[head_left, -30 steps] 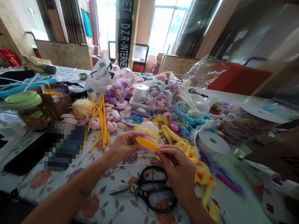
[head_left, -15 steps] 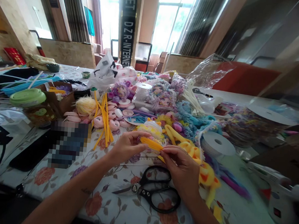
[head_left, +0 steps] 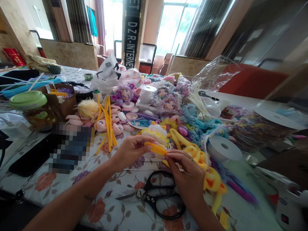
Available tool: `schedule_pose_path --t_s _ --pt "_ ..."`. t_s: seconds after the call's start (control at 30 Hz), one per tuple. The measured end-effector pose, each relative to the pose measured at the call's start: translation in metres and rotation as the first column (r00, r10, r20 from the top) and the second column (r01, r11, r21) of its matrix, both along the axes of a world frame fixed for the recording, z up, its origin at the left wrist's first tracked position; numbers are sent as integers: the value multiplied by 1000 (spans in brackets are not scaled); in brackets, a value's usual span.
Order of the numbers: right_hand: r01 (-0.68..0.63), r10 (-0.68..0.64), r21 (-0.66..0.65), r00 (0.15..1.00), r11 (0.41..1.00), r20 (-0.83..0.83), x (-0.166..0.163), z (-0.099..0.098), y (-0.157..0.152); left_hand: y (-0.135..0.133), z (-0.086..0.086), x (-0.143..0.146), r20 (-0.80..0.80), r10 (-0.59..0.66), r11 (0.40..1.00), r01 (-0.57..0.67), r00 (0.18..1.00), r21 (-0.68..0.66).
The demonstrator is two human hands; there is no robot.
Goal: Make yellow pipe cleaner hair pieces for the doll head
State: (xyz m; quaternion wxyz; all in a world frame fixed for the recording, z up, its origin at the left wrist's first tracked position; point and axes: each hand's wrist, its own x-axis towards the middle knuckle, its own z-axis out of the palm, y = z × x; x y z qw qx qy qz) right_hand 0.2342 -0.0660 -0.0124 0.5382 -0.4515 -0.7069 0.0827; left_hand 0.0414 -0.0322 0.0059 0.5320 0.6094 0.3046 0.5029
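My left hand (head_left: 129, 150) pinches one end of a yellow pipe cleaner (head_left: 155, 148), held just above the flowered tablecloth (head_left: 123, 217). My right hand (head_left: 187, 175) is closed on its other end, fingers curled over it. Black scissors (head_left: 157, 198) lie on the cloth right below both hands. Behind my right hand sits a heap of coiled yellow pipe cleaners (head_left: 194, 153).
A bundle of straight yellow pipe cleaners (head_left: 107, 120) and pink doll faces (head_left: 115, 121) lie at the left. Doll heads (head_left: 168, 100), a white ribbon spool (head_left: 222, 147), a green-lidded jar (head_left: 32, 108) and a white glue gun (head_left: 287, 199) crowd the table.
The view has shifted a little, and my right hand has moved slightly further over the pipe cleaner's end. Both hands keep their grip.
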Motion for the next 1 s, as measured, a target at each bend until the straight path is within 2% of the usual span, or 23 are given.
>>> schedule_pose_path --t_s 0.1,0.23,0.33,0.43,0.6,0.77,0.87,1.0 --pt "-1 1 -4 1000 1000 -7 0 -1 0 0 0 -1 16 3 1000 -3 1000 -11" --pt "13 -12 4 1000 1000 -19 -2 0 -1 0 1 -1 34 27 996 -24 999 -87" --pt "32 -32 6 999 999 -35 -3 2 -2 0 1 -1 95 10 990 4 995 -144" --pt "44 -47 -39 996 998 -71 -3 6 -2 1 1 -1 158 5 980 26 987 -195" --pt "70 -95 -188 987 980 -128 0 12 -4 2 0 -3 180 21 962 29 983 -270" --pt "94 -117 -171 985 981 -127 -1 13 -5 2 0 -3 168 29 961 18 985 -275" --pt "49 -104 -235 969 971 -225 -2 12 -4 2 1 -3 170 25 962 22 985 -273" --pt "-104 -81 -394 901 913 -427 0 14 -2 2 1 -3 180 15 963 34 984 -267"
